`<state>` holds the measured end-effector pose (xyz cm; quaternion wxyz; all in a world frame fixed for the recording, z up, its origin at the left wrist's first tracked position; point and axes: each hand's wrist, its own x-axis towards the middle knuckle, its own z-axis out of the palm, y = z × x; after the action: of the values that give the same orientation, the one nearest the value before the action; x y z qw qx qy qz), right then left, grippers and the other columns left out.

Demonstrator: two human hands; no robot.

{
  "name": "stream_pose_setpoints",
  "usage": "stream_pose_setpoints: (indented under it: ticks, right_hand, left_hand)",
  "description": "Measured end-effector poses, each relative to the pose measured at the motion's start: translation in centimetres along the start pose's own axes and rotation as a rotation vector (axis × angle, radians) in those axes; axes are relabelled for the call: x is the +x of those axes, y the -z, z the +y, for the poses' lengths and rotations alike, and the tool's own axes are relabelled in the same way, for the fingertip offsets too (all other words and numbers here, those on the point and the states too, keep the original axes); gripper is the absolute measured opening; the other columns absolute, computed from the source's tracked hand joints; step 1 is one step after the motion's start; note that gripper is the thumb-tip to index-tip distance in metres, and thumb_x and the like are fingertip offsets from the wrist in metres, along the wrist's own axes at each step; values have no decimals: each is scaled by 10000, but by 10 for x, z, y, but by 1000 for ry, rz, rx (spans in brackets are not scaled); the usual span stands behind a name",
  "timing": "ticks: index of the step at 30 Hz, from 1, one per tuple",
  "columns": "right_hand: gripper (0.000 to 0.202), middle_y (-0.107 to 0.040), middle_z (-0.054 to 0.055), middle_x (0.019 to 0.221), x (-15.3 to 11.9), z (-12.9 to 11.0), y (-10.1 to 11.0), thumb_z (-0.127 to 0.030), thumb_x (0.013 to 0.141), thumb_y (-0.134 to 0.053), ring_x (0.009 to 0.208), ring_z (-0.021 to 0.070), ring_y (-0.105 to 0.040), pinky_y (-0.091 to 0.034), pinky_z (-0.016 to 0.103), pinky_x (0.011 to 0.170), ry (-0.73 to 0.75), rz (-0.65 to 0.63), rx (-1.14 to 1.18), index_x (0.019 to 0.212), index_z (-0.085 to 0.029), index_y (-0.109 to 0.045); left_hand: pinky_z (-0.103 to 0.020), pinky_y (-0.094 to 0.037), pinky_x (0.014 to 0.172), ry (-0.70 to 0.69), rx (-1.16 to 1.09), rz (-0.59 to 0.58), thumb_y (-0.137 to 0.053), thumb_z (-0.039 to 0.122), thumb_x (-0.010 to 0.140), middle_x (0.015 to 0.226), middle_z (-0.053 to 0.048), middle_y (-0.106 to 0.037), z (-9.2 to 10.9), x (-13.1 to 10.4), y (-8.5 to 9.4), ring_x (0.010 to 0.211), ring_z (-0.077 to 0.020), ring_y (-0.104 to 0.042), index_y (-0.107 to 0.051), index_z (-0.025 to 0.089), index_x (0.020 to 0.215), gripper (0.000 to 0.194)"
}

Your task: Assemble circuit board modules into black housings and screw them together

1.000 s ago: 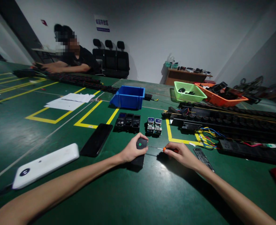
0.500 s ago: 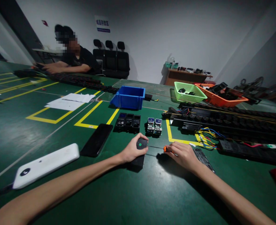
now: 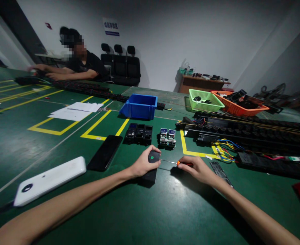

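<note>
My left hand (image 3: 145,162) grips a black box (image 3: 150,176) with a green dot on its face, low over the green table. To its right, my right hand (image 3: 197,168) is closed around the orange handle of a screwdriver (image 3: 178,163). The thin shaft points left and its tip meets the right side of the box. Beyond the box stand several black modules (image 3: 140,133) in a row and two small circuit board pieces (image 3: 167,136). A flat black plate (image 3: 220,173) lies beside my right wrist.
Phone (image 3: 105,152) and white device (image 3: 50,180) lie left. Farther back are papers (image 3: 75,110), a blue bin (image 3: 142,107), a green basket (image 3: 206,102) and an orange basket (image 3: 244,108). Long black assemblies with wires (image 3: 252,131) fill the right. A person (image 3: 81,64) sits across, back left.
The fingers of my right hand have shifted on the screwdriver handle, showing more of it. My left hand and the box have stayed put. The other person's hand has moved left.
</note>
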<state>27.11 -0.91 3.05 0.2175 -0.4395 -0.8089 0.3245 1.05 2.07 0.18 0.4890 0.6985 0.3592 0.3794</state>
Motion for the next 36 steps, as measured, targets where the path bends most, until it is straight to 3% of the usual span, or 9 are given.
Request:
stream_pose_setpoints:
  ticks: [3,6,10,15,20,24,36]
  right_hand:
    - [314,-616,13,713,2,-1,-1,-442,909,-534,634,136,-569,-419,233,572,-74,-41,167,854,-156,-652]
    - [315,-617,13,706,3,0,-3,-447,896,-551,624,134,-569,-429,232,566,-101,-44,193,847,-151,-648]
    - [241,-665,43,815,0,5,-6,-387,839,-649,706,153,-606,-456,245,619,20,102,-74,915,-160,-632]
    - [149,-678,72,767,-5,15,-8,-264,925,-538,673,164,-598,-427,271,604,377,242,-598,922,-164,-649]
    - [167,-686,70,737,-5,17,-9,-249,944,-514,657,161,-606,-428,268,609,475,267,-719,957,-163,-656]
    - [207,-671,67,723,-4,16,-9,-289,953,-502,628,150,-600,-408,253,573,402,211,-594,907,-154,-651]
    - [315,-663,39,765,1,-2,-1,-451,887,-570,677,151,-594,-456,246,595,-30,26,143,857,-153,-667]
  left_hand:
    - [-317,-472,825,-3,5,0,-671,234,747,993,-37,-585,0,0,0,907,-180,-584,-509,172,1010,315]
    - [-312,-471,826,-4,11,-5,-673,237,746,993,-38,-584,1,0,1,915,-180,-581,-512,170,1004,311]
    - [-306,-474,818,-5,13,-7,-675,245,749,1003,-40,-581,1,0,1,911,-178,-582,-511,170,1011,317]
    - [-308,-481,803,5,-14,-8,-675,254,751,1009,-41,-584,-1,0,0,886,-173,-589,-510,172,1016,324]
    - [-306,-483,800,3,-27,-4,-674,245,747,1004,-40,-588,-2,0,0,890,-173,-591,-511,172,1011,319]
    - [-306,-483,793,16,-33,-7,-675,241,745,999,-38,-588,-2,-1,0,867,-167,-594,-506,171,1020,330]
    - [-313,-470,825,6,-18,-15,-682,264,744,989,-37,-590,2,-1,1,902,-179,-587,-516,171,1018,334]
